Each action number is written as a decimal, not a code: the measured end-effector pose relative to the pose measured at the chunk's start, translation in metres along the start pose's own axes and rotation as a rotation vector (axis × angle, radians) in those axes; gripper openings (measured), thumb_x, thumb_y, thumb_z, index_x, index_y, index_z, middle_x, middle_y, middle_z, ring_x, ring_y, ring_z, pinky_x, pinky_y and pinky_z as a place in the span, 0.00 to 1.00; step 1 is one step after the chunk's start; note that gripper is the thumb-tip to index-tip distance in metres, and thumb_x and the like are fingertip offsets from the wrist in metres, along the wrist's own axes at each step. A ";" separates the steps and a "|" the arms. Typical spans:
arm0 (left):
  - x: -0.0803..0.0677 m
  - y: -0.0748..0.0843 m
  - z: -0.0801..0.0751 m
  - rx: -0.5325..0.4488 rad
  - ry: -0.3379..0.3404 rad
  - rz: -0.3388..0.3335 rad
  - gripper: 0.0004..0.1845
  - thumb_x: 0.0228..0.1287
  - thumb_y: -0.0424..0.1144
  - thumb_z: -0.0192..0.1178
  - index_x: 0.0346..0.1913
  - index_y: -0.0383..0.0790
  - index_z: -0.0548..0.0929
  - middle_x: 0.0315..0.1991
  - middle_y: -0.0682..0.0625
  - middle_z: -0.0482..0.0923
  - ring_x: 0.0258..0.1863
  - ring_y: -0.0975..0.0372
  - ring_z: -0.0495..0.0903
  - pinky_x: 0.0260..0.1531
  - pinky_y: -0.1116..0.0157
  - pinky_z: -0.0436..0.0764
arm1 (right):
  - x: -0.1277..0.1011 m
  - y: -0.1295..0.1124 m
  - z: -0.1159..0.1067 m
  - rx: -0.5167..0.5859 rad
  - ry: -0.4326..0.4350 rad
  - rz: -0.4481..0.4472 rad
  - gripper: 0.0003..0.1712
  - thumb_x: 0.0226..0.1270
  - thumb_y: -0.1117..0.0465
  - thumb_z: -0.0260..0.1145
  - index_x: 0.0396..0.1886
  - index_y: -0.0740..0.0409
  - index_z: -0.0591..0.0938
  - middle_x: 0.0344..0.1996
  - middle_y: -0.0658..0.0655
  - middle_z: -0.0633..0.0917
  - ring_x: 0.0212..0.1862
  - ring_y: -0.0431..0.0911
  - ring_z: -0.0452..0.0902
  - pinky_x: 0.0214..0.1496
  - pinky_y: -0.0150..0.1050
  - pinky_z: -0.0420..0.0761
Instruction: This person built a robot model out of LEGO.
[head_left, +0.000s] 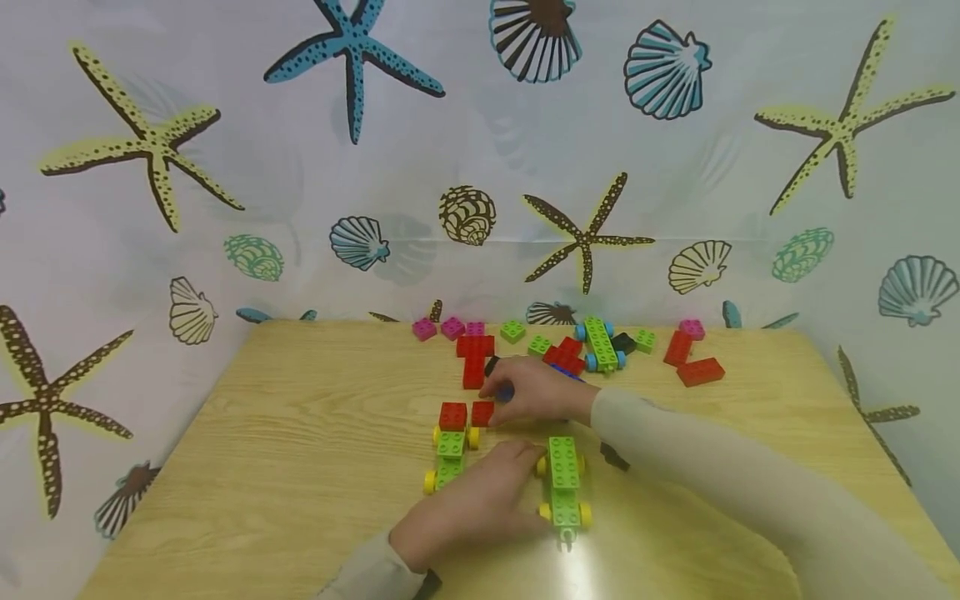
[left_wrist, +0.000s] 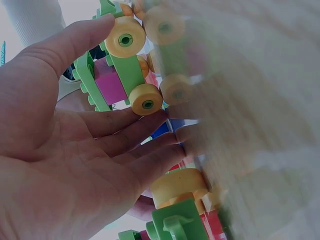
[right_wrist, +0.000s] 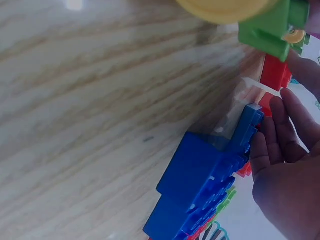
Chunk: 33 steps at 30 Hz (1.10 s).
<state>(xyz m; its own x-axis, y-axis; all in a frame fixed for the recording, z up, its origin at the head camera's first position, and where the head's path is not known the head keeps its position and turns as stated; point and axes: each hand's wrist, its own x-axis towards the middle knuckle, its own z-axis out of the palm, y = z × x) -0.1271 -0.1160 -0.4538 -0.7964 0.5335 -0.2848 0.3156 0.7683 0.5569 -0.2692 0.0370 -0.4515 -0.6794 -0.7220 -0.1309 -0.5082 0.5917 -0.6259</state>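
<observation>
Near edge: left hand [head_left: 468, 508] lies flat on the wooden table [head_left: 300, 467], fingers straight and relaxed, gripping nothing. It sits between two green wheeled chassis. Fingertips [left_wrist: 150, 122] touch a yellow wheel of the right-hand chassis [head_left: 564, 483], per the left wrist view; the left-hand chassis [head_left: 450, 457] is just beside the hand.

Mid table: right hand [head_left: 536, 390] reaches across from the right, fingers curled down at a small red brick [head_left: 482, 412]. A second red brick [head_left: 453, 415] sits on the far end of the left-hand chassis. The right wrist view shows a blue block [right_wrist: 200, 185] against the palm side of the fingers. Can't tell if it's properly pinched or just touched.

Far edge: loose brick pile [head_left: 570, 346] in red, green, pink, plus a third green chassis with blue wheels [head_left: 602, 343].

Judgement: mid-assembly, brick selection step. Next move needs a firm pinch on one brick, stud alignment over a chassis, and the left hand steadying so the wheels don't roll.
</observation>
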 end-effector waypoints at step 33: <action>0.002 0.004 -0.006 -0.017 -0.012 -0.032 0.52 0.67 0.67 0.75 0.86 0.46 0.69 0.85 0.49 0.69 0.82 0.53 0.72 0.81 0.46 0.77 | -0.044 0.002 -0.026 0.070 0.127 0.076 0.18 0.73 0.57 0.78 0.61 0.49 0.92 0.58 0.51 0.92 0.61 0.51 0.90 0.68 0.48 0.90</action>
<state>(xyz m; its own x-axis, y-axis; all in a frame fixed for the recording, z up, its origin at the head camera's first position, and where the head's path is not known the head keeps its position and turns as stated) -0.1307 -0.1137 -0.4478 -0.7995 0.5129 -0.3124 0.2811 0.7793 0.5601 -0.2544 0.0792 -0.4265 -0.7782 -0.6222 -0.0850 -0.4173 0.6135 -0.6704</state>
